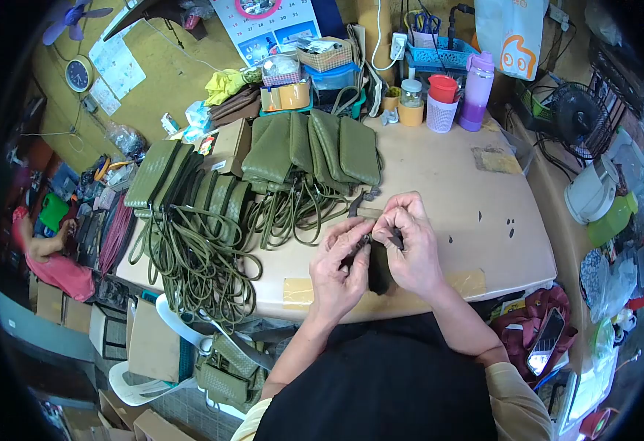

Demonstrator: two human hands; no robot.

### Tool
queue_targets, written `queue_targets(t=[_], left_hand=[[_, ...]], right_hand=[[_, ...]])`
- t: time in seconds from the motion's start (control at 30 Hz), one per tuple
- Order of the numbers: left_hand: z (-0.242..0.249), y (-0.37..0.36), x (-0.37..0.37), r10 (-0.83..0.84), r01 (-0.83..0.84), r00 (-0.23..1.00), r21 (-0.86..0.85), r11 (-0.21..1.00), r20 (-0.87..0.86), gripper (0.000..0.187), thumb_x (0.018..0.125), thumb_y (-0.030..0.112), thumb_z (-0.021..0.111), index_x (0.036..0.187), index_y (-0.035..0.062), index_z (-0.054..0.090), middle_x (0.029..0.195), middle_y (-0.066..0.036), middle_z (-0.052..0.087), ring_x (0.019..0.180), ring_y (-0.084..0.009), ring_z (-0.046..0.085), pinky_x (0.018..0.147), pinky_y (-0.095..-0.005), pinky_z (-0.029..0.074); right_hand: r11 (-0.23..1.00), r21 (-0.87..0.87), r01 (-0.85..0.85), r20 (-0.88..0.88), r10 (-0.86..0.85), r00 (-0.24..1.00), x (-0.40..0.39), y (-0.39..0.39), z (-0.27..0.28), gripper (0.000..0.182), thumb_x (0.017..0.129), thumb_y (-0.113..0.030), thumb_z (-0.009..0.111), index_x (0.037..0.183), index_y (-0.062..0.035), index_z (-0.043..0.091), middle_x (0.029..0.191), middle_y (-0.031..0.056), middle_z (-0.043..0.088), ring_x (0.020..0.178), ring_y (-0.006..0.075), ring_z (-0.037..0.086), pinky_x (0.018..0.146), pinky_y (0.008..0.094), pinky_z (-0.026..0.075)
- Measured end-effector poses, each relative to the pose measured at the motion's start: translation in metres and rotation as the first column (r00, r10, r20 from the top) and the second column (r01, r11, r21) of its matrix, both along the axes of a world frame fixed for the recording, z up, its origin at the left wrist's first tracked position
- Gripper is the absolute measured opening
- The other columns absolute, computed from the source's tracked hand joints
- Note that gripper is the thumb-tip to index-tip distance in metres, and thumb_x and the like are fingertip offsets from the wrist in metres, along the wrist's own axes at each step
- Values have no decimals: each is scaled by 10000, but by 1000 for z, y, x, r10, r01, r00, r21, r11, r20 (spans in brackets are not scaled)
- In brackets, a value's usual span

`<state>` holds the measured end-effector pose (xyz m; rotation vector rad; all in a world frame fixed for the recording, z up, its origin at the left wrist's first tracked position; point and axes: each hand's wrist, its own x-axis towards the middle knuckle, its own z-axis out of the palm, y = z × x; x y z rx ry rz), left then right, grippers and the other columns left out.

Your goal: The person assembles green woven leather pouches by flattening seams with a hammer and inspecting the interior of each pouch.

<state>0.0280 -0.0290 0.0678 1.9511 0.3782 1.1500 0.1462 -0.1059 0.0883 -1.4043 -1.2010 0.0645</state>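
Observation:
My left hand (339, 268) and my right hand (412, 246) are close together over the front part of the table. Fingers and thumbs of both are pinched on a small dark piece (379, 273), which hangs down between them. Its kind cannot be made out, because the fingers cover most of it. Just beyond my left fingertips lies a dark, narrow curved thing (355, 204). Olive-green woven-pattern pouches (267, 147) are piled behind and to the left, with long looped olive straps (211, 257) spilling toward the table's front edge.
The tan-covered table (476, 198) carries a purple bottle (476, 92), cups and baskets at the back. A fan (577, 117) stands at right. More olive pouches (226, 371) lie on a white chair (127, 384) at lower left. Another person (61, 264) sits at far left.

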Motion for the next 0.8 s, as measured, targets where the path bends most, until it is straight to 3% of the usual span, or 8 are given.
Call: queue_targets(t=[0.03, 0.07, 0.23, 0.37, 0.47, 0.6, 0.73, 0.8], left_hand=[[2, 2, 2, 72, -75, 997, 187, 980, 22, 373, 798, -90, 602, 1150, 31, 632, 1191, -175, 565, 909, -184, 616, 681, -261, 530], [8, 1, 5, 188, -205, 978, 241, 949, 89, 304, 769, -83, 652, 1052, 25, 653, 1122, -163, 608, 907, -226, 628, 684, -282, 529], [-9, 8, 3, 133, -185, 973, 291, 939, 189, 289, 702, -32, 754, 968, 49, 676, 974, -110, 670, 915, -256, 617, 753, -329, 513], [18, -2, -8, 176, -167, 984, 465, 870, 24, 320, 667, -20, 776, 964, 54, 680, 970, -90, 672, 805, -234, 631, 673, -302, 519], [31, -12, -4, 233, -222, 972, 207, 953, -31, 296, 680, -49, 736, 957, 46, 693, 966, -104, 677, 775, -212, 653, 582, -280, 523], [14, 0, -3, 181, -186, 983, 231, 955, 42, 274, 698, -90, 689, 945, 28, 687, 975, -141, 684, 779, -239, 690, 645, -287, 548], [2, 6, -8, 163, -179, 984, 306, 935, 79, 146, 778, -77, 663, 902, -1, 661, 964, -142, 693, 798, -191, 681, 695, -266, 542], [-1, 5, -12, 34, 14, 988, -311, 950, 148, 19, 888, -9, 613, 872, -15, 604, 971, -144, 697, 807, -131, 647, 730, -252, 523]], right_hand=[[999, -18, 38, 4, -38, 999, -2, -1, 0, 151, 746, 96, 602, 827, -8, 527, 949, 121, 472, 804, 194, 509, 710, 303, 446], [996, -55, 72, 144, -64, 988, -1, -3, 0, 182, 714, 84, 596, 863, 6, 526, 999, 155, 496, 880, 302, 571, 706, 360, 477], [998, -46, 52, 104, -47, 993, -5, -7, 5, 187, 719, 87, 587, 876, 6, 526, 1013, 152, 498, 868, 295, 577, 710, 366, 480], [998, -47, 43, 63, -40, 997, -6, -7, 9, 145, 754, 74, 604, 847, -16, 538, 999, 125, 514, 803, 227, 550, 711, 321, 459], [998, -58, 3, 74, 2, 997, -12, -5, 12, 148, 753, 68, 615, 852, -16, 544, 1004, 127, 520, 789, 222, 554, 705, 309, 455], [999, -38, 6, 63, -4, 998, -14, -4, 10, 151, 746, 71, 627, 840, -17, 548, 999, 114, 524, 793, 201, 556, 692, 300, 455], [981, -41, -190, -23, 189, 982, -10, -16, 11, 157, 763, 31, 676, 880, -23, 588, 981, 104, 525, 816, 222, 580, 685, 323, 476], [976, -117, -182, -180, 160, 971, -17, -25, 27, 204, 798, -91, 723, 962, -40, 613, 975, 104, 528, 839, 268, 607, 705, 355, 497]])
